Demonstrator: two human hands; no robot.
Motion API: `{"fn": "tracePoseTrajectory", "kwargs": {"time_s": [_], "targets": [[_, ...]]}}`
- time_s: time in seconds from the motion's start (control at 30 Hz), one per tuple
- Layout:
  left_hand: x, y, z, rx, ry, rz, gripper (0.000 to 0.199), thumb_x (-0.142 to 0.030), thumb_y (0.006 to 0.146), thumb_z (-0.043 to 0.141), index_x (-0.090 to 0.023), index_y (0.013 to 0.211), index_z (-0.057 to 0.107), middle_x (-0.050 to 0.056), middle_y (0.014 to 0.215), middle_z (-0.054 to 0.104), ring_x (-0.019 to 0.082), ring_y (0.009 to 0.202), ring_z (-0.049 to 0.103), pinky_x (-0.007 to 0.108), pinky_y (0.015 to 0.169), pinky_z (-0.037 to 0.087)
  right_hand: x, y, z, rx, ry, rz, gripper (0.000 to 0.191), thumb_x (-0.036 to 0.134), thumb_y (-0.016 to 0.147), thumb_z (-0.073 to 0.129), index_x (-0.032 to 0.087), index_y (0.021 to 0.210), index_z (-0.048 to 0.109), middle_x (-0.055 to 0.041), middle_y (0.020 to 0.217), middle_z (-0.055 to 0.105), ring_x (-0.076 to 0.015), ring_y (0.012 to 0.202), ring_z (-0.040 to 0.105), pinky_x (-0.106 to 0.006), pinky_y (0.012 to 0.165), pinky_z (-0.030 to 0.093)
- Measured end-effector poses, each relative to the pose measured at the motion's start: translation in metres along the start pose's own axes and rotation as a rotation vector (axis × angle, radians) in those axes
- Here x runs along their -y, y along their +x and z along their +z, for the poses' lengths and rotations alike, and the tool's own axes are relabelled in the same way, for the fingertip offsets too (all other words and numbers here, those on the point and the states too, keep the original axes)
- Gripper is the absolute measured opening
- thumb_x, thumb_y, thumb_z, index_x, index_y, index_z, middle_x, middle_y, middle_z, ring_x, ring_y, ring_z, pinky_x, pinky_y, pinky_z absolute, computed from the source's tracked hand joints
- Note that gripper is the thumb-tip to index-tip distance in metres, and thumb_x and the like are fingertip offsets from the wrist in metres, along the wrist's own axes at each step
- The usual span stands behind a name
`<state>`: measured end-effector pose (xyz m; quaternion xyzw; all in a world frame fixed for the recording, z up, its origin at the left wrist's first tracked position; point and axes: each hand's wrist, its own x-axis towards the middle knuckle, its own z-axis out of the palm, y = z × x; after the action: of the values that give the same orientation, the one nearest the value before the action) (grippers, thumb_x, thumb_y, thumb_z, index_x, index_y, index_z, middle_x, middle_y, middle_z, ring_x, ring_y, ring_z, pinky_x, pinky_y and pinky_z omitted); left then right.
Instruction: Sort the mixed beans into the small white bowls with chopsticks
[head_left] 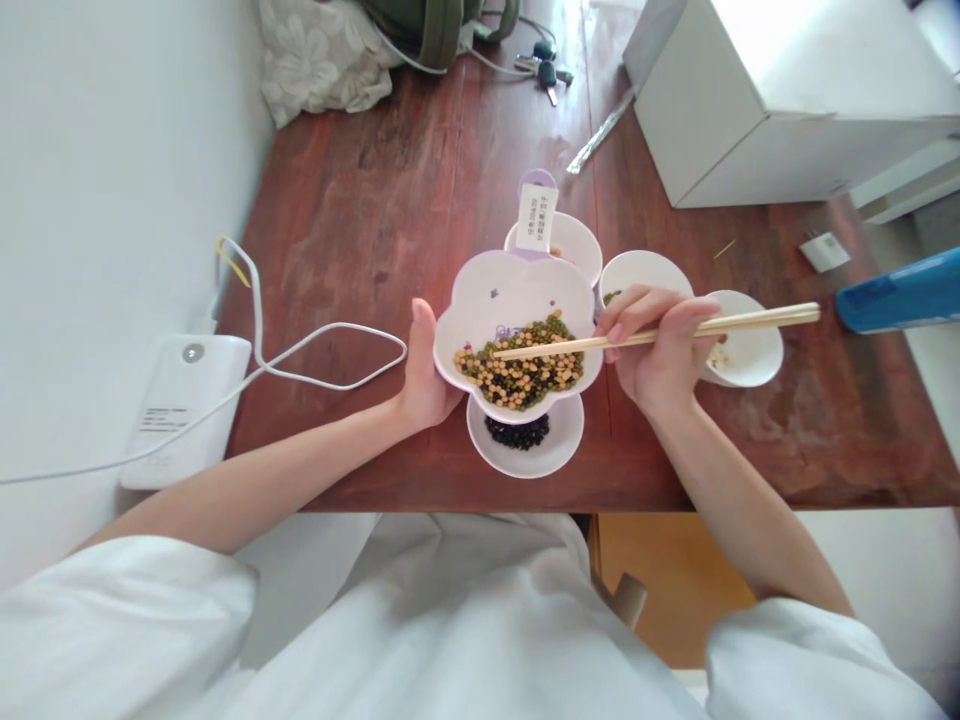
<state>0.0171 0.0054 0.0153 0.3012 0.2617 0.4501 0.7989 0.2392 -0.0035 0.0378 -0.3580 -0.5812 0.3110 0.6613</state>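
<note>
My left hand (pixel 433 372) grips the left side of a flower-shaped bowl (pixel 478 290), thumb at the rim and fingers hidden beneath. Mixed beans (pixel 521 368) in yellow, green and black lie toward its near side. In my right hand (pixel 660 345) is a pair of chopsticks (pixel 750 320), closed round them, with the tips over the beans. That hand is at the bowl's right edge. Partly under the flower-shaped bowl stands a small white bowl (pixel 525 466) of black beans (pixel 519 432). A paper label (pixel 537 217) is on the bowl's purple handle (pixel 538 178).
White bowls stand behind and right: one at the back (pixel 581 235), one beside it (pixel 649 265), one farther right (pixel 757 350) with pale bits. A white box (pixel 750 130), keys (pixel 546 70), a blue object (pixel 900 290) and a power bank (pixel 191 400) with a looped cable (pixel 330 385) surround them.
</note>
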Motion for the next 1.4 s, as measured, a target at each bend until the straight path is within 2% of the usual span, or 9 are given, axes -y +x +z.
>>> {"fn": "tracePoseTrajectory", "kwargs": {"time_s": [0.2, 0.33, 0.43, 0.6, 0.73, 0.87, 1.0, 1.23, 1.4], "targets": [[0.008, -0.001, -0.006, 0.066, 0.028, 0.087, 0.086, -0.092, 0.079, 0.073, -0.021, 0.128, 0.08, 0.013, 0.126, 0.086, 0.045, 0.152, 0.063, 0.056, 0.12, 0.058, -0.01, -0.003, 0.012, -0.095, -0.027, -0.016, 0.068, 0.073, 0.107, 0.057, 0.024, 0.06, 0.065, -0.0011, 0.057, 0.061, -0.0108, 0.044, 0.044, -0.03, 0.04, 0.032], [0.008, -0.004, -0.007, -0.005, 0.028, 0.082, 0.069, -0.076, 0.08, 0.079, -0.022, 0.123, 0.08, 0.009, 0.123, 0.087, 0.046, 0.151, 0.062, 0.055, 0.12, 0.057, -0.011, -0.01, 0.006, -0.08, -0.029, -0.012, 0.072, 0.073, 0.108, 0.053, 0.023, 0.059, 0.064, -0.0011, 0.056, 0.06, -0.0112, 0.044, 0.046, -0.029, 0.042, 0.035], [0.005, -0.004, -0.005, -0.056, 0.036, 0.058, 0.068, -0.077, 0.08, 0.075, -0.021, 0.119, 0.08, 0.01, 0.12, 0.087, 0.048, 0.15, 0.063, 0.057, 0.119, 0.058, -0.005, -0.008, -0.005, -0.059, -0.044, -0.034, 0.069, 0.071, 0.107, 0.059, 0.022, 0.059, 0.069, -0.0016, 0.054, 0.06, -0.013, 0.045, 0.052, -0.03, 0.043, 0.038], [0.003, -0.004, -0.005, -0.028, 0.025, 0.03, 0.069, -0.077, 0.081, 0.073, -0.021, 0.119, 0.08, 0.013, 0.118, 0.087, 0.049, 0.148, 0.064, 0.058, 0.115, 0.061, 0.023, -0.009, -0.028, -0.163, -0.071, -0.229, 0.053, 0.057, 0.104, 0.073, 0.023, 0.063, 0.077, -0.0014, 0.051, 0.063, -0.0184, 0.047, 0.061, -0.035, 0.044, 0.044], [0.003, -0.004, -0.005, 0.013, 0.003, 0.033, 0.067, -0.074, 0.084, 0.072, -0.021, 0.124, 0.08, 0.013, 0.118, 0.087, 0.048, 0.145, 0.067, 0.057, 0.113, 0.062, 0.049, -0.037, -0.039, -0.254, -0.275, -0.406, 0.04, 0.047, 0.109, 0.068, 0.027, 0.079, 0.084, 0.0005, 0.058, 0.07, -0.0201, 0.051, 0.067, -0.037, 0.046, 0.048], [0.002, -0.004, -0.005, 0.034, -0.004, 0.063, 0.063, -0.072, 0.085, 0.075, -0.022, 0.124, 0.081, 0.012, 0.121, 0.086, 0.048, 0.144, 0.068, 0.056, 0.113, 0.062, 0.066, -0.063, -0.034, -0.243, -0.495, -0.406, 0.037, 0.041, 0.111, 0.065, 0.026, 0.083, 0.085, 0.0002, 0.065, 0.076, -0.0221, 0.058, 0.072, -0.04, 0.053, 0.056], [0.003, -0.003, -0.006, 0.051, -0.002, 0.083, 0.065, -0.071, 0.085, 0.076, -0.022, 0.128, 0.08, 0.012, 0.125, 0.086, 0.047, 0.142, 0.07, 0.057, 0.116, 0.06, 0.076, -0.065, -0.014, -0.13, -0.589, -0.314, 0.037, 0.044, 0.107, 0.072, 0.019, 0.083, 0.084, -0.0039, 0.067, 0.076, -0.0257, 0.062, 0.077, -0.041, 0.051, 0.057], [0.007, -0.005, -0.011, 0.034, -0.002, 0.068, 0.068, -0.071, 0.087, 0.077, -0.019, 0.131, 0.08, 0.014, 0.127, 0.086, 0.046, 0.136, 0.074, 0.057, 0.115, 0.06, 0.086, -0.07, -0.002, 0.074, -0.566, -0.356, 0.043, 0.049, 0.11, 0.064, 0.016, 0.088, 0.083, -0.0058, 0.068, 0.076, -0.0259, 0.06, 0.075, -0.043, 0.047, 0.06], [0.01, -0.005, -0.015, 0.033, 0.007, 0.059, 0.066, -0.07, 0.088, 0.076, -0.021, 0.132, 0.079, 0.013, 0.126, 0.087, 0.046, 0.132, 0.076, 0.057, 0.112, 0.062, 0.083, -0.071, -0.014, -0.052, -0.588, -0.43, 0.031, 0.043, 0.106, 0.073, 0.019, 0.093, 0.087, -0.0048, 0.07, 0.077, -0.0279, 0.06, 0.075, -0.047, 0.049, 0.057]]}}
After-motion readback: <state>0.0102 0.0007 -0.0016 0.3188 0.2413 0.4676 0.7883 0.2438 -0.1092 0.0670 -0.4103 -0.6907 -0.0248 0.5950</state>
